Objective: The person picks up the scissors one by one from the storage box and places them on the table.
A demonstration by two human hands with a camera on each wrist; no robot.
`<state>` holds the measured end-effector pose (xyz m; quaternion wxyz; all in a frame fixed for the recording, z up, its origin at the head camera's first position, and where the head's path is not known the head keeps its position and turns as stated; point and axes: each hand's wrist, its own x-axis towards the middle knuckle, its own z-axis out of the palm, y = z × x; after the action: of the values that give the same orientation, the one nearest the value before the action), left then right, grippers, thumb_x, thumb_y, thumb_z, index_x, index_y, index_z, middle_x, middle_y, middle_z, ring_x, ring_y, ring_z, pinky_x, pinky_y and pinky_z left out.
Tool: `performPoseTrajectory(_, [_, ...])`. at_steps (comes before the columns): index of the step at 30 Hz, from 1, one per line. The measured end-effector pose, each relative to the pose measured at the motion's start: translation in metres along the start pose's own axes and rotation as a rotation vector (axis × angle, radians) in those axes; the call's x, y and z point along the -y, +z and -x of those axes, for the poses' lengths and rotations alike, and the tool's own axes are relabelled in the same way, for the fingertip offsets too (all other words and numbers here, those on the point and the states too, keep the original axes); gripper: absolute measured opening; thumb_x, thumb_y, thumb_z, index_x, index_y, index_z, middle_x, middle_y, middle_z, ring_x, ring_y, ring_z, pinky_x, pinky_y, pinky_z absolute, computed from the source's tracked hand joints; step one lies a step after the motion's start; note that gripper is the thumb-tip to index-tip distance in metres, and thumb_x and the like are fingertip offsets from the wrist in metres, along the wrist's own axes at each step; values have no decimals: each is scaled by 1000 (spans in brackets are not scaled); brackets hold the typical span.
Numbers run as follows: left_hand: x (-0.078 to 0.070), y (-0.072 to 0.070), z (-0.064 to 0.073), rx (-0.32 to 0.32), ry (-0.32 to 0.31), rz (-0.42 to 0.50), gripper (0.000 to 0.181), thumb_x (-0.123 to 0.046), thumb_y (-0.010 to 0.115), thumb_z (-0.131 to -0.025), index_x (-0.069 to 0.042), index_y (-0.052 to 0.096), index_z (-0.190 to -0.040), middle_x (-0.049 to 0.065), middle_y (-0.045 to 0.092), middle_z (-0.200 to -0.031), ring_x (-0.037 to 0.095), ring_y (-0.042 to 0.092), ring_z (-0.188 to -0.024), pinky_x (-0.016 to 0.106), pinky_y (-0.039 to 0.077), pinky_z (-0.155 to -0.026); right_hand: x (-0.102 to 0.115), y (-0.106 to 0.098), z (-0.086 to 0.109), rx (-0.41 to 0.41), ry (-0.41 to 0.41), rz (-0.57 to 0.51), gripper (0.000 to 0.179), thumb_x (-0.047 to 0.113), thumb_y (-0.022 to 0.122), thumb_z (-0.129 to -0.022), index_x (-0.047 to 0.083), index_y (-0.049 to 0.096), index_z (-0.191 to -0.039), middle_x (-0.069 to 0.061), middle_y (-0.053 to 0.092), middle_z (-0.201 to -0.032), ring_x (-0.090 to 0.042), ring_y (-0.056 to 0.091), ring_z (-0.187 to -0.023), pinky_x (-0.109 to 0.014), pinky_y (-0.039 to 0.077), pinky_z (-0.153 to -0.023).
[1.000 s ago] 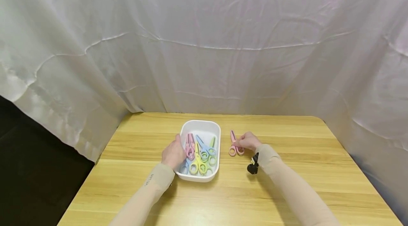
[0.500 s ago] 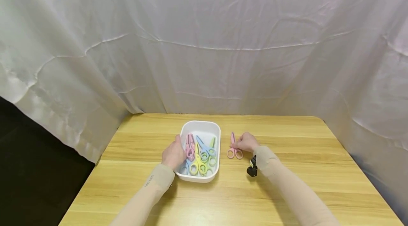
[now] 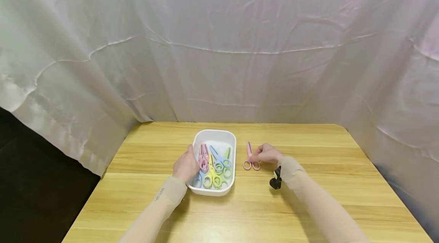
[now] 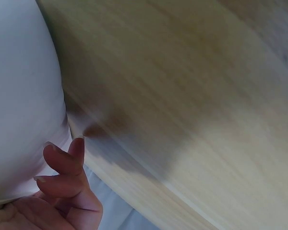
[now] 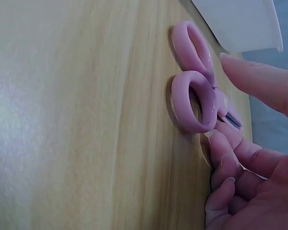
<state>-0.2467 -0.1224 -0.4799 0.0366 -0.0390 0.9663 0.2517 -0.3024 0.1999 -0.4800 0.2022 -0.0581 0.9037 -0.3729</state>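
A white plastic bin (image 3: 215, 192) stands on the table, filled with pink, yellow (image 3: 211, 163), blue (image 3: 217, 154) and green children's scissors. My left hand (image 3: 186, 165) grips its left side; in the left wrist view curled fingers lie against the outer wall (image 4: 19, 96), and the thumb is out of sight there. Right of the bin lies a pair of pink scissors (image 3: 249, 150), blades pointing away. Beside them is my right hand (image 3: 269, 153). The right wrist view shows the thumb apart from the pink handles (image 5: 182, 105), with the index fingertip close against the scissors.
The wooden table (image 3: 308, 182) reaches back to a pale grey curtain (image 3: 212, 75) that hangs along the rear and both sides. A dark area (image 3: 41, 182) lies beyond the table's left edge. A small black camera (image 3: 275, 180) sits at the right wrist.
The pink scissors on the table turned slightly and came a little nearer, and now lie still. My right hand has since drawn slightly right. The left hand and bin stay put.
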Motion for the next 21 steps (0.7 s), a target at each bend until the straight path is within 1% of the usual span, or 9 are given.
performPoseTrajectory(2, [0, 0, 0, 0, 0, -2, 73, -11, 65, -91, -1, 28, -154, 20, 68, -119, 30, 68, -95, 50, 60, -88, 1, 1, 0, 1, -2, 5, 32, 34, 82, -81, 6, 67, -87, -3, 65, -85, -17, 53, -83, -25, 42, -72])
performPoseTrajectory(7, [0, -1, 0, -3, 5, -5, 73, -10, 66, -91, 0, 29, -153, 19, 68, -117, 29, 68, -94, 49, 59, -87, 4, 5, 1, -29, -7, 13, 30, 29, 83, -80, 6, 65, -85, -3, 64, -83, -17, 53, -80, -25, 43, -70])
performPoseTrajectory(10, [0, -1, 0, -5, 6, -7, 72, -11, 66, -91, 0, 29, -152, 19, 68, -117, 29, 68, -94, 49, 60, -86, 4, 6, 1, -47, -11, 25, 29, 29, 83, -80, 6, 65, -82, -3, 64, -82, -17, 53, -79, -25, 43, -69])
performPoseTrajectory(16, [0, 0, 0, -1, 3, -12, 73, -13, 67, -91, -1, 29, -153, 20, 68, -117, 30, 68, -94, 50, 59, -85, 3, 10, -1, -80, 13, 15, 31, 33, 83, -80, 8, 64, -80, -4, 66, -82, -17, 55, -78, -24, 44, -70])
performPoseTrajectory(21, [0, 0, 0, -4, 3, -14, 73, -13, 66, -92, -1, 28, -153, 21, 68, -118, 30, 68, -94, 50, 60, -85, 3, 11, -4, -114, 31, 29, 32, 34, 83, -80, 10, 63, -79, -3, 65, -82, -17, 54, -79, -24, 42, -68])
